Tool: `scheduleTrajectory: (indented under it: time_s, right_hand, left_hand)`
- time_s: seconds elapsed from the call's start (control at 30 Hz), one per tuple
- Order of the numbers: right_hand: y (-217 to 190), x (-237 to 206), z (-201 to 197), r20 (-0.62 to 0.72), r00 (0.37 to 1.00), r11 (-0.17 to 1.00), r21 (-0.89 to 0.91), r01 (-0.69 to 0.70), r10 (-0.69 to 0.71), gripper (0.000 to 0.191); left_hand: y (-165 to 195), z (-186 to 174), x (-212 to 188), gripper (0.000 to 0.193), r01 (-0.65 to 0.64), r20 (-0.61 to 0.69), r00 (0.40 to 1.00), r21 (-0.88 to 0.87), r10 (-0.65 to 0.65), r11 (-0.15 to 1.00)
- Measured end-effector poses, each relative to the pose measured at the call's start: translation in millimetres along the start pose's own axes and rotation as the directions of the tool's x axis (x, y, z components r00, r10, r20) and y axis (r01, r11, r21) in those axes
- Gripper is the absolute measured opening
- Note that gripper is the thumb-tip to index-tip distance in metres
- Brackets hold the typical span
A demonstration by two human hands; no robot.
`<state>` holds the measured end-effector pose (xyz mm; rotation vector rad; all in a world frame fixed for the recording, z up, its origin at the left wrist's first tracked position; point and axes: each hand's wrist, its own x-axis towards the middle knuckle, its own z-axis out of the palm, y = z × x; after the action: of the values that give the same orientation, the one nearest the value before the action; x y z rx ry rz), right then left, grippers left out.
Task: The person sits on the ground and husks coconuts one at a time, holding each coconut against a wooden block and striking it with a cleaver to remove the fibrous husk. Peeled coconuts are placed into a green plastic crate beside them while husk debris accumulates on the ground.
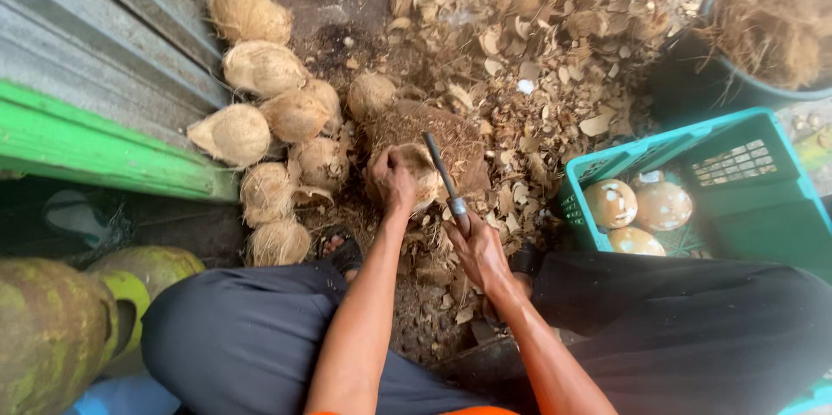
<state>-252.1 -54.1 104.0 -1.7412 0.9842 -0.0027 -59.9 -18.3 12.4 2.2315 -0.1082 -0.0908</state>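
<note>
— What's the biggest thing we have around us?

— The corrugated metal wall [104, 25] on our left, with a green board [95, 142] running along its foot. Our dark trousers [243, 337] fill the bottom of the view, knees spread wide. On the right sits a teal plastic crate [763, 207], and behind it a dark tub [702, 77] heaped with brown fibre.

— And on the ground?

— A wide litter of shell chips and husk scraps [546, 51] spreads over the dirt ahead of us. A row of hairy brown coconuts [260, 68] lies along the wall, well over half a dozen, touching one another. At lower left we see two worn green gas cylinders [52, 328].

— What's in the crate?

— Three peeled coconuts [637, 207], pale and smooth, lying close together in its near corner.

— Where's the one we're working on?

— The coconut [416, 174] rests on a stump-like block [433, 133] between our knees. Our left hand [392, 181] is clamped over its near side, fingers curled against the husk.

— And the other hand?

— Our right hand [478, 246] is wrapped tight round the handle of a knife [444, 177]. The dark blade points away from us, lying just beside the coconut on its right; we cannot tell whether the edge touches it.
</note>
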Motion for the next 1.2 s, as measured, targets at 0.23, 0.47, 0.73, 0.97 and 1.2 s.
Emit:
scheduleTrajectory:
  time_s: [0.23, 0.47, 0.73, 0.97, 1.2]
  right_hand:
    - [26, 4, 2, -0.177, 0.941, 0.957, -0.006, 0.291, -0.287, 0.032]
    - [21, 23, -8, 0.000, 1.000, 1.000, -0.017, -0.016, 0.016, 0.032]
    - [20, 2, -27, -0.063, 0.969, 0.970, 0.028, 0.240, -0.238, 0.045]
    - [22, -2, -8, 0.134, 0.991, 0.998, 0.057, -0.012, 0.004, 0.047]
    - [12, -14, -12, 0.112, 0.994, 0.980, 0.194, -0.033, 0.012, 0.035]
  left_hand:
    - [-15, 8, -10, 0.044, 0.022, 0.110, 0.994, -0.078, -0.014, 0.997]
    - [-42, 13, 17, 0.054, -0.097, 0.195, 0.960, -0.435, 0.199, 0.895]
    - [-65, -16, 14, 0.050, 0.306, 0.266, 0.943, -0.445, -0.202, 0.842]
    - [-41, -34, 7, 0.032, 0.485, 0.285, 0.872, -0.407, -0.397, 0.774]
    - [-8, -15, -2, 0.026, 0.201, 0.218, 0.963, -0.185, -0.159, 0.962]
